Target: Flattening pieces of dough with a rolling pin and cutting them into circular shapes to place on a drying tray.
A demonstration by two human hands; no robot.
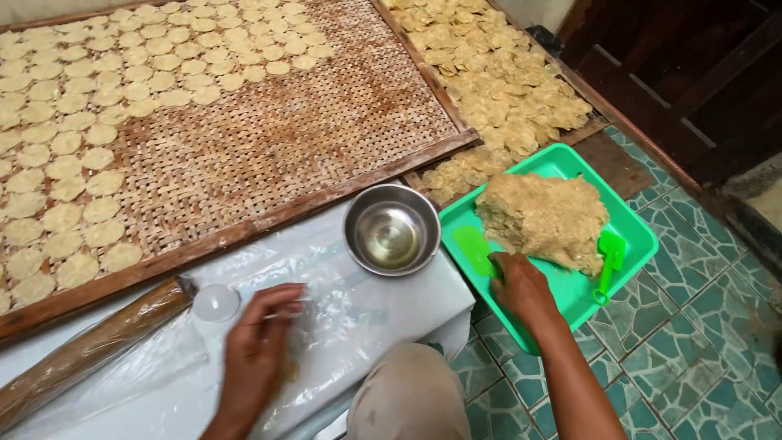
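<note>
Right hand (521, 287) closed on a green scraper (475, 249) in the green tray (635, 224), beside the dough block (544, 218); left hand (257, 346) open, flat on the plastic sheet (358, 326); cut small, even portions, sheet held taut.

Home food-making spot, work done on the floor w/ green patterned tiles (692, 358). Woven bamboo drying racks (309, 138) hold rows of small flat crackers (98, 183); a dough block (544, 218) sits in a green plastic tray (635, 236), steel bowl (391, 230) alongside. Dark wooden door (692, 73) behind.
</note>
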